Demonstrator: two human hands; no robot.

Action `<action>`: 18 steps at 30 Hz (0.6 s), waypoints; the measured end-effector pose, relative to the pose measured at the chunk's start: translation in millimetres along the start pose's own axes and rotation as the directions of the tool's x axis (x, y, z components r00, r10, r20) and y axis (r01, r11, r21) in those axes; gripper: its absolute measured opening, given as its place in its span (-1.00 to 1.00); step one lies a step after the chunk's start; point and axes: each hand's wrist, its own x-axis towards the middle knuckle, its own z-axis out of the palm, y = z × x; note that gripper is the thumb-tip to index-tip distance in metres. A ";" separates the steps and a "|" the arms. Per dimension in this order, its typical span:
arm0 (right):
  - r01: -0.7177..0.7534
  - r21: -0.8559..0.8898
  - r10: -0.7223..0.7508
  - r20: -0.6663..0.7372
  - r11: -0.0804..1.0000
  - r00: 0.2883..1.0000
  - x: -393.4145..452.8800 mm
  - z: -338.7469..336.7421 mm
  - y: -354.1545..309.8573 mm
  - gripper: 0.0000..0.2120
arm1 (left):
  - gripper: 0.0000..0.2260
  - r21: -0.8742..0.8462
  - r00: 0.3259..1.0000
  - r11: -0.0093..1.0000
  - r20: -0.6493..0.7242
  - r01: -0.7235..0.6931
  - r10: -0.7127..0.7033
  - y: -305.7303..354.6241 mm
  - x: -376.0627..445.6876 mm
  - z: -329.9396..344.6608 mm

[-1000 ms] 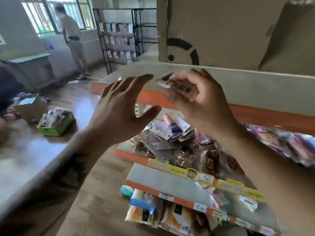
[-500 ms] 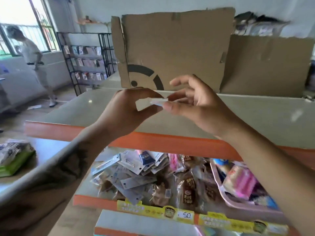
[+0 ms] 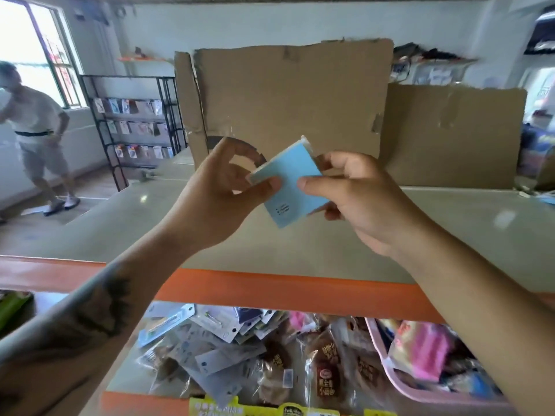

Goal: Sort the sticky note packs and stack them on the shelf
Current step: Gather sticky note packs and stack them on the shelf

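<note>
**Blue sticky note pack held in both hands above top shelf**

Head view. The sticky note pack (image 3: 289,184), pale blue with a small printed block near its lower edge, sits tilted in the air between the two hands, one corner up. The left hand (image 3: 216,193) pinches its left edge: thumb tip on the blue face, fingers curled up behind. The right hand (image 3: 357,193) grips the right side: thumb pressed flat on the face, fingers wrapped round the back edge. Both hands closed on the pack; thumbs near each other, not touching.

Directly below and beyond the hands: the beige top board of the shelf (image 3: 300,250), orange front lip under the wrists. The pack does not touch the board.

Behind the hands, upright on the shelf: a tall cardboard sheet (image 3: 294,94), and a lower cardboard sheet (image 3: 456,136) to the right of the right hand.

Under the forearms, on the lower tier: a heap of packaged goods (image 3: 228,349); a pink basket (image 3: 390,373) beneath the right forearm.

Far left of the left hand: a person (image 3: 39,130) standing by the window, beside a black wire rack (image 3: 135,127).
</note>
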 end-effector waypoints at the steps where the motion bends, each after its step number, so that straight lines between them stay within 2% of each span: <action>1: -0.052 0.071 0.052 0.005 0.996 0.999 -0.1 2.8 -1.3 -0.95 | -0.51 0.069 0.999 0.997 -0.015 -0.044 0.045 0.5 -1.7 -0.6; 4: -0.164 0.285 0.164 0.025 0.945 0.986 2.0 11.3 -4.8 -0.92 | -0.28 0.292 0.983 0.940 0.006 -0.177 0.183 6.4 -11.7 -6.3; 7: -0.204 0.409 0.224 0.000 0.889 0.975 7.1 23.0 -8.1 -0.84 | -0.23 0.432 0.984 0.885 0.042 -0.176 0.175 12.9 -15.2 -17.7; 12: -0.142 0.427 0.198 -0.089 0.893 0.976 15.8 48.0 -11.0 -0.69 | -0.25 0.426 0.993 0.897 0.050 -0.116 0.105 8.2 -3.7 -46.7; 15: -0.124 0.356 0.162 -0.078 0.926 0.984 20.2 63.5 -16.5 -0.69 | -0.33 0.394 0.989 0.907 0.088 -0.147 0.121 -2.5 -2.3 -65.2; 18: -0.138 0.271 0.148 -0.018 0.953 0.989 23.7 79.2 -22.6 -0.73 | -0.30 0.466 0.989 0.874 0.116 -0.135 0.091 -11.9 -1.7 -83.8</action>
